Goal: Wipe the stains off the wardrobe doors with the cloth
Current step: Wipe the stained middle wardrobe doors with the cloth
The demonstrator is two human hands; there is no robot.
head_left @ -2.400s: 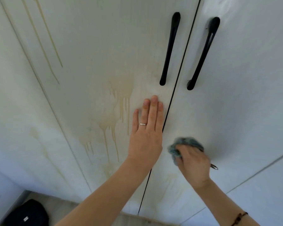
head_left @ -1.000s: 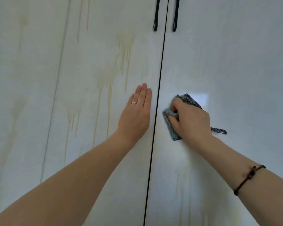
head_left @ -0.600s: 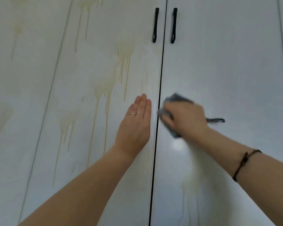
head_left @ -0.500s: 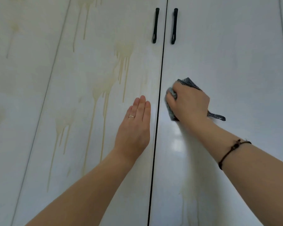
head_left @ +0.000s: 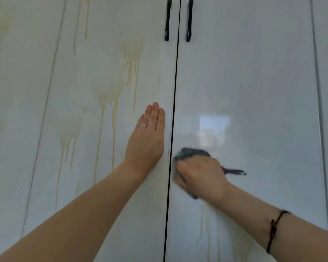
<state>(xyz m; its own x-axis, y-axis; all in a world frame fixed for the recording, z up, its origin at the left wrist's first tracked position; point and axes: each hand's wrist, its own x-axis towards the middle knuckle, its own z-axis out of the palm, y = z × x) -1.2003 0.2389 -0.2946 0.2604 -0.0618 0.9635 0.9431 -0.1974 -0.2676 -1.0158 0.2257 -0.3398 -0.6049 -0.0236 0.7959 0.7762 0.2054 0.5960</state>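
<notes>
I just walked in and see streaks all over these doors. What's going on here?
A person is cleaning the wardrobe. Their right hand grips a dark cloth against the right door, close to its inner edge, and is blurred with motion. Their left hand rests flat and open on the left door. Yellowish drip stains cover much of the left door, and faint drips run below the cloth on the right door, so plenty is left to wipe.

Wardrobe doors (head_left: 254,82) glossy, smooth, reflective; handles (head_left: 167,19) black, slight sheen; cloth (head_left: 192,152) dark woven fabric
</notes>
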